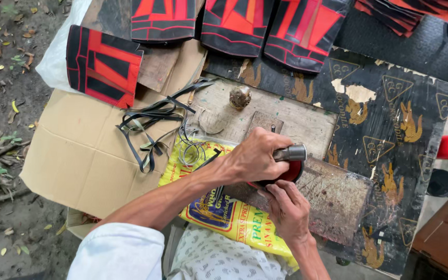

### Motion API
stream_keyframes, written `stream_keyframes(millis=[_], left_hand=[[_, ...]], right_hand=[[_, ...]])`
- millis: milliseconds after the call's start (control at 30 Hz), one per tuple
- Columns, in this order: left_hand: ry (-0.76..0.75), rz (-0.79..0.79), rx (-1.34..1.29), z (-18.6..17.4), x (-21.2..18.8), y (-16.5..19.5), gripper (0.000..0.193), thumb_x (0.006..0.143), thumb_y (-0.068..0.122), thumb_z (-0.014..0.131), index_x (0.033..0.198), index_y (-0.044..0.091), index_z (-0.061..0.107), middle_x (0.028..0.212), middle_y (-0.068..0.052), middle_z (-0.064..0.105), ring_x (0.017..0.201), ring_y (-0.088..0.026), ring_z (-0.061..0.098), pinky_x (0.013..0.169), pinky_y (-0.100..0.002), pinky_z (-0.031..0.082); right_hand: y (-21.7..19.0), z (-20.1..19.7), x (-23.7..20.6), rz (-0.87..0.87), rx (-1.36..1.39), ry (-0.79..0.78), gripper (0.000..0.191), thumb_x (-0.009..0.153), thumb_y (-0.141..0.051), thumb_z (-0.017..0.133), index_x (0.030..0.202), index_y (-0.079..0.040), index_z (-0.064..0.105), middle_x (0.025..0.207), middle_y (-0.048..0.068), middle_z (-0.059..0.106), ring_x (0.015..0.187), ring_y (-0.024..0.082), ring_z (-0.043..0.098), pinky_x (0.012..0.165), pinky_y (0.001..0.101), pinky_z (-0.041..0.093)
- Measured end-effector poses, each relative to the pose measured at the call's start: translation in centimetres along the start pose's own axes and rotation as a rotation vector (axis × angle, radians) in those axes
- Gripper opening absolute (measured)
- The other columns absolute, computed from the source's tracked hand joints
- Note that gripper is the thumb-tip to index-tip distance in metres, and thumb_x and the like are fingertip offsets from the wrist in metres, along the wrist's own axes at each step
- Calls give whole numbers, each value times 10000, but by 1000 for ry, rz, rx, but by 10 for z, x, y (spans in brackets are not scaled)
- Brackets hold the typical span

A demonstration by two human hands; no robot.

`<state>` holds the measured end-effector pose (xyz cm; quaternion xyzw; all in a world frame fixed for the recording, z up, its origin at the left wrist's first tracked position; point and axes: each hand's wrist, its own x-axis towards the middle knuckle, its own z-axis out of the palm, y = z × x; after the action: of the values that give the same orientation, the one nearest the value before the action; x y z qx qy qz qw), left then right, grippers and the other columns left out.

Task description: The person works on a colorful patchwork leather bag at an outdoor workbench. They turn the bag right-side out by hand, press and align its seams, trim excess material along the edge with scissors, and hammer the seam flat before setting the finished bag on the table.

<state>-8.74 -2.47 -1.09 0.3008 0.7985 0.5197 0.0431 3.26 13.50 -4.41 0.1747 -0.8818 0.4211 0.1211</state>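
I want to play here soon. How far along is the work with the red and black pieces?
Four finished-looking red and black panels lie at the table's far edge. Now the left hand presses a metal tool onto a red piece; the right hand steadies it. Loose black strips remain unused.

A single head-worn camera looked steeply down from close above the worktop (390, 119), with ground at the frame's left edge.

Yellow printed sack (234, 220) flat on table under forearms; flattened cardboard box (84, 155) left.
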Motion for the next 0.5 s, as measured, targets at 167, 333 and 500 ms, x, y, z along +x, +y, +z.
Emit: stream_keyframes(millis=[167,333,500], left_hand=[[16,19,3,2,3,-9,144,746,138,666,838,29,648,758,-176,659,713,-370,684,664,-428,556],[2,93,10,6,3,-16,165,743,132,661,871,29,639,780,-179,660,738,-382,671,674,-445,544],[-85,81,36,-2,13,-16,143,740,133,670,823,27,622,719,-175,631,714,-383,665,677,-454,537]], right_hand=[[1,-1,3,7,-23,-20,232,752,55,746,974,16,691,908,152,676,794,319,685,666,402,557],[-6,-5,6,23,-25,-32,187,765,26,764,932,-9,688,867,132,664,752,307,669,644,398,540],[-7,-3,14,46,-17,-23,190,751,10,770,917,-14,680,848,122,661,745,309,658,644,403,527]])
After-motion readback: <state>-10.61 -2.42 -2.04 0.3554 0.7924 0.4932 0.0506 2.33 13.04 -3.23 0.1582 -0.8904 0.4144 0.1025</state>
